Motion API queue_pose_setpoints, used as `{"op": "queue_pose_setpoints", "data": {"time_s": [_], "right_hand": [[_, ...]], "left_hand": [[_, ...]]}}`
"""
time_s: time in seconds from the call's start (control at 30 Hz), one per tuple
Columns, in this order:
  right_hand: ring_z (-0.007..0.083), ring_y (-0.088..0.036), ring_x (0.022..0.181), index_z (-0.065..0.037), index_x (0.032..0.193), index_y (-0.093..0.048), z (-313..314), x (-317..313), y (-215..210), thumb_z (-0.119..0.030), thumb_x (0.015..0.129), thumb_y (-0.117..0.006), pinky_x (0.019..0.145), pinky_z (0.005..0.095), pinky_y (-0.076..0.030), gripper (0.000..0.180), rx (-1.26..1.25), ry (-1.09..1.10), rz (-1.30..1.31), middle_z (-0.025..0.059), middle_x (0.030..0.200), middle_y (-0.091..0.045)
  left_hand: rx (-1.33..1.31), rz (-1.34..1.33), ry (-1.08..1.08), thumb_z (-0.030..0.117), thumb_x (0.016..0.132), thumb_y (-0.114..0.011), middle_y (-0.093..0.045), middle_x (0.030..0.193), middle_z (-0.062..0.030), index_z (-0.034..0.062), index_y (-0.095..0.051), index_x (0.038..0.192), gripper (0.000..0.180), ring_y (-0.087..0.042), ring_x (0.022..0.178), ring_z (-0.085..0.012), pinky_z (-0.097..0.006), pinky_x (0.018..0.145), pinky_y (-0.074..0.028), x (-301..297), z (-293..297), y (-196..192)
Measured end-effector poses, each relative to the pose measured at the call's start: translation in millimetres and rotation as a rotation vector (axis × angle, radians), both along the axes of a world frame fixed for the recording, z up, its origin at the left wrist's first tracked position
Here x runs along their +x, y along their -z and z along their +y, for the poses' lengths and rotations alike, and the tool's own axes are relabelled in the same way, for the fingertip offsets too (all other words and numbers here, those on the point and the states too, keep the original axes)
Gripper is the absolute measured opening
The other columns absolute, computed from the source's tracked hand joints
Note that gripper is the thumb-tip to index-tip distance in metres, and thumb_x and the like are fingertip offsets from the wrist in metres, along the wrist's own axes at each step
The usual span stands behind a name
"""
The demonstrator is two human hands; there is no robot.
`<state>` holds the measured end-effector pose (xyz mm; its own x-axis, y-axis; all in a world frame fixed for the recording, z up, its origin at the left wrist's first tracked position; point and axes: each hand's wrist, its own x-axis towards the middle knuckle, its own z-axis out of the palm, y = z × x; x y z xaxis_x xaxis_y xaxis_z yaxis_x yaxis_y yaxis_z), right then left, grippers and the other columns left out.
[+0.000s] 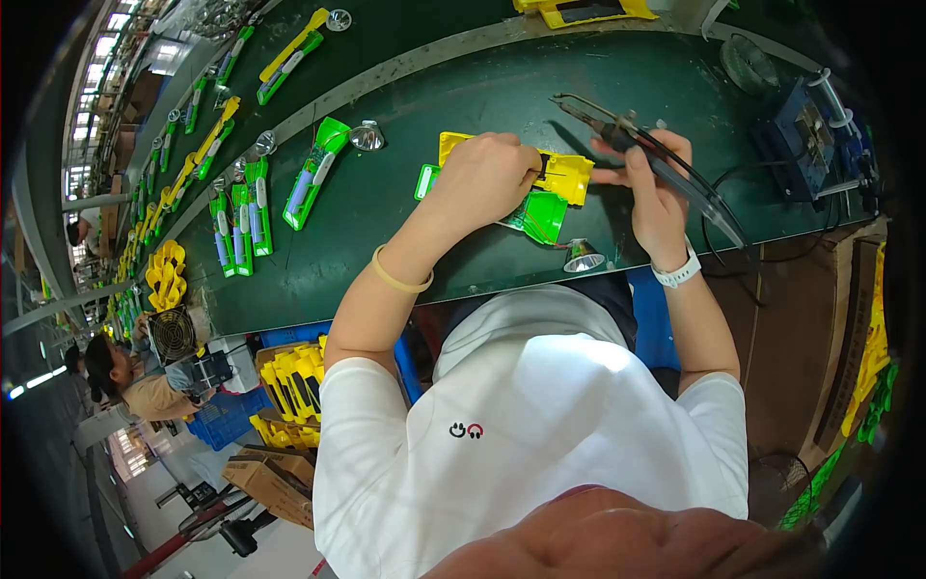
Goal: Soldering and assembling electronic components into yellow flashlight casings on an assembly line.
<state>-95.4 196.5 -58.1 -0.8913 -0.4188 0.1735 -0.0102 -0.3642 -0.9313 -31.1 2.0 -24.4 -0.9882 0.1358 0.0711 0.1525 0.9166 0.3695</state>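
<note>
Fingers of left hand [485, 176] curled down, pressing on yellow-green plastic casing [559, 183] lying on green bench [386, 203]. Right hand [648, 183] fingers wrapped around soldering iron [632, 145], tip just beside casing. Silver reflector cup [583, 257] sits below right fingers, near bench edge.

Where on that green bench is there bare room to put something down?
Bare green mat lies between the left hand and the green torch body, toward the near edge. It is crowded around the yellow housing, the silver reflector and the right hand.
</note>
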Motion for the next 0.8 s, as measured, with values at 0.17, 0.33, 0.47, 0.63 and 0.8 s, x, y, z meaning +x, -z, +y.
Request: {"op": "queue_pose_setpoints", "data": {"time_s": [0.17, 0.33, 0.47, 0.63, 0.8], "right_hand": [[0.0251, -0.064, 0.091, -0.001, 0.11, -0.034, -10.7, -3.9, 1.9, -0.013, 0.092, -0.052, 0.075, 0.0282, -0.055, 0.029, 0.062, -0.065, -0.068, 0.0165, 0.102, -0.054], [0.0235, -0.064, 0.092, -0.001, 0.11, -0.035, -7.8, -1.4, 4.9, -0.012, 0.092, -0.052, 0.074, 0.0277, -0.054, 0.028, 0.043, -0.037, -0.041, 0.015, 0.097, -0.056], [0.0151, -0.061, 0.072, -0.002, 0.107, -0.039, 0.9, -3.7, 6.1, -0.009, 0.091, -0.054, 0.059, 0.023, -0.048, 0.024, 0.107, 0.06, 0.04, 0.0116, 0.087, -0.057], [0.0061, -0.046, 0.052, -0.005, 0.098, -0.041, 28.1, -1.4, 3.8, -0.005, 0.086, -0.058, 0.043, 0.0196, -0.037, 0.02, -0.022, 0.156, 0.025, 0.0015, 0.07, -0.049], [0.0032, -0.046, 0.056, -0.005, 0.094, -0.043, 31.7, -4.7, 8.5, -0.005, 0.085, -0.06, 0.045, 0.0175, -0.035, 0.019, 0.145, -0.024, 0.033, 0.0006, 0.073, -0.05]], "left_hand": [[-0.011, 0.01, -0.015, 0.013, 0.074, -0.061, -0.058, 0.07, -0.0103, 0.0073, -0.066, 0.077, 0.009, -0.059, 0.07, -0.0288, -0.039, 0.062, -0.047, 1.1, 0.9, 1.8], [-0.008, -0.012, -0.029, 0.013, 0.073, -0.06, -0.058, 0.071, -0.0106, 0.0063, -0.066, 0.077, 0.009, -0.06, 0.072, -0.0286, -0.039, 0.064, -0.048, 1.9, 4.1, 3.5], [-0.001, 0.002, -0.054, 0.012, 0.073, -0.06, -0.059, 0.072, -0.0112, 0.0049, -0.065, 0.076, 0.009, -0.059, 0.073, -0.0293, -0.039, 0.065, -0.048, 1.1, 5.4, 5.2], [0.001, 0.004, -0.058, 0.011, 0.072, -0.059, -0.059, 0.072, -0.0116, 0.0041, -0.064, 0.076, 0.009, -0.059, 0.072, -0.0297, -0.039, 0.065, -0.047, 0.0, 5.7, 5.8], [0.019, -0.005, -0.063, 0.011, 0.072, -0.059, -0.058, 0.071, -0.0116, 0.0043, -0.064, 0.076, 0.009, -0.058, 0.072, -0.0297, -0.04, 0.065, -0.047, 1.1, 4.7, 5.0]]}}
